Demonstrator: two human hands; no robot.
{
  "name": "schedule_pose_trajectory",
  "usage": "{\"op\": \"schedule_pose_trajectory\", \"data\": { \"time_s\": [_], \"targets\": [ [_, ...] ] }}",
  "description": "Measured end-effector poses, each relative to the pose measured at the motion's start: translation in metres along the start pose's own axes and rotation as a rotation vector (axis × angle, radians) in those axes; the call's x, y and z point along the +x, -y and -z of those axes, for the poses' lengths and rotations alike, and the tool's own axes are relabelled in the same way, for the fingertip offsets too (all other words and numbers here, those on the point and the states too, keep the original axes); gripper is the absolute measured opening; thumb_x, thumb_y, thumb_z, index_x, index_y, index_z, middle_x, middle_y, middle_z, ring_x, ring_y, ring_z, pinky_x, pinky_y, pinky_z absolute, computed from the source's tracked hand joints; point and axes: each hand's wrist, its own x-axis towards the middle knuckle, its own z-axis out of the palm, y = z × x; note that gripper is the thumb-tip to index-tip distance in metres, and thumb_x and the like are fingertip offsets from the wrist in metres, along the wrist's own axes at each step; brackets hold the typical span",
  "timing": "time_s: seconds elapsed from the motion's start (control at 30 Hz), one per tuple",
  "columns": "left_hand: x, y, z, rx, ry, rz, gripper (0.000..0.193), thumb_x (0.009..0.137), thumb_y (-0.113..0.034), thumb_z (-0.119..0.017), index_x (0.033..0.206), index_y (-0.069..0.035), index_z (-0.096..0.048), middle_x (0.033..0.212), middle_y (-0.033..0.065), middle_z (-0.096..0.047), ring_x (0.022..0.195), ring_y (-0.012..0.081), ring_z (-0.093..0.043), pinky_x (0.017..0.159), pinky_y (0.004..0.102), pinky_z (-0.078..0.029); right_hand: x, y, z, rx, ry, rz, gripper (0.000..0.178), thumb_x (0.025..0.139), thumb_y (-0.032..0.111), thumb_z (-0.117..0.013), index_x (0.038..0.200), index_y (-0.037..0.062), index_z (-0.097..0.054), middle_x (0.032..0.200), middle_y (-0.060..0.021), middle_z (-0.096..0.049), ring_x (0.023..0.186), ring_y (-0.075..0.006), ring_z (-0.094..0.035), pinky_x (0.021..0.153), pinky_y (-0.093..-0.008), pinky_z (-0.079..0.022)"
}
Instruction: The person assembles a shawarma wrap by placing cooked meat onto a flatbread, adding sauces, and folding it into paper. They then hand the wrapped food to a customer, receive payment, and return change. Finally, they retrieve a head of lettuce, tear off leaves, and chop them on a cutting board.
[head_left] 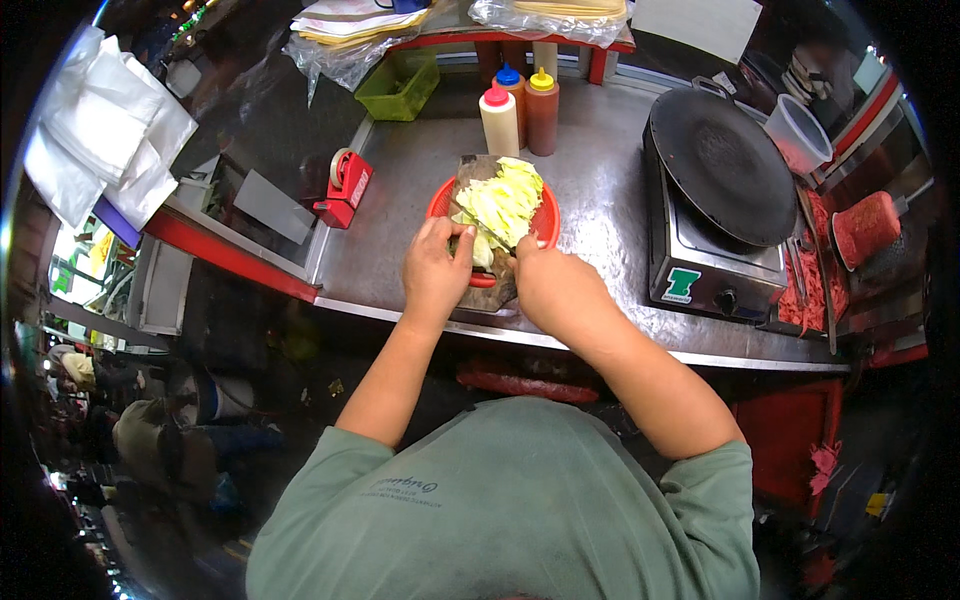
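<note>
A wooden cutting board (497, 292) lies across a red plastic basket (548, 215). On the board is a heap of shredded pale-green cabbage (503, 200), with a smaller cabbage piece (482, 250) nearer me. My right hand (555, 285) is closed round the handle of a knife (492, 236), most of it hidden by my fist. The thin blade slants away to the left, between the shreds and the near piece. My left hand (438, 268) has its fingers bent at the board's left edge, against the near cabbage piece; its fingertips are partly hidden.
Sauce bottles (500, 122) stand behind the basket, near a green plastic tray (400, 88). To the left is a red tape dispenser (343, 190). A black round griddle (718, 165) on a gas stove (715, 275) fills the right, beside a tray of red shreds (812, 280).
</note>
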Motion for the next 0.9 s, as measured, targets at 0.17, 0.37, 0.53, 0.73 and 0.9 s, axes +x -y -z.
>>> {"op": "schedule_pose_trajectory", "data": {
  "time_s": [0.17,0.37,0.53,0.73,0.9],
  "targets": [
    [-0.002,0.001,-0.002,-0.016,-0.038,-0.079,0.019,0.095,-0.017,-0.074,0.09,-0.001,-0.066,0.092,0.0142,-0.067,0.074,0.0306,-0.065,0.066,0.0397,-0.051,0.012,0.002,-0.004,0.091,-0.103,0.066,0.037,0.108,0.029,-0.049,0.107,-0.0067,-0.061,0.086,-0.0314,-0.071,0.085,-0.0504,-0.071,0.078,-0.0571,-0.056],
    [-0.005,0.001,-0.003,-0.002,-0.017,0.023,0.017,0.097,-0.016,-0.072,0.094,-0.001,-0.064,0.096,0.0161,-0.068,0.086,0.0361,-0.066,0.076,0.0446,-0.052,0.0,-0.005,-0.005,0.053,-0.096,0.076,0.038,0.108,0.03,-0.049,0.107,-0.0067,-0.061,0.085,-0.031,-0.071,0.079,-0.0498,-0.071,0.075,-0.0586,-0.055],
    [-0.005,0.003,-0.004,-0.013,-0.015,-0.077,0.016,0.097,-0.014,-0.071,0.095,0.0,-0.064,0.096,0.017,-0.069,0.09,0.0375,-0.067,0.081,0.0455,-0.052,0.005,-0.005,-0.019,0.079,-0.083,0.05,0.038,0.108,0.03,-0.05,0.106,-0.0064,-0.061,0.084,-0.0319,-0.07,0.081,-0.0489,-0.071,0.076,-0.059,-0.055],
    [-0.006,0.0,0.002,-0.059,-0.035,-0.075,0.012,0.094,-0.01,-0.072,0.094,0.0,-0.065,0.095,0.0165,-0.07,0.093,0.035,-0.068,0.084,0.0432,-0.053,0.009,-0.003,-0.007,0.152,-0.181,0.111,0.039,0.108,0.03,-0.051,0.106,-0.0073,-0.061,0.082,-0.0319,-0.07,0.081,-0.0504,-0.07,0.075,-0.0588,-0.054],
    [-0.001,-0.001,0.003,-0.047,0.0,0.017,0.014,0.093,-0.011,-0.074,0.093,0.001,-0.067,0.095,0.0167,-0.071,0.093,0.0346,-0.069,0.086,0.0414,-0.054,-0.008,-0.001,0.0,0.004,0.031,0.017,0.033,0.108,0.025,-0.048,0.106,-0.0035,-0.063,0.091,-0.0304,-0.073,0.087,-0.0468,-0.073,0.078,-0.0571,-0.057]
  ]
}}
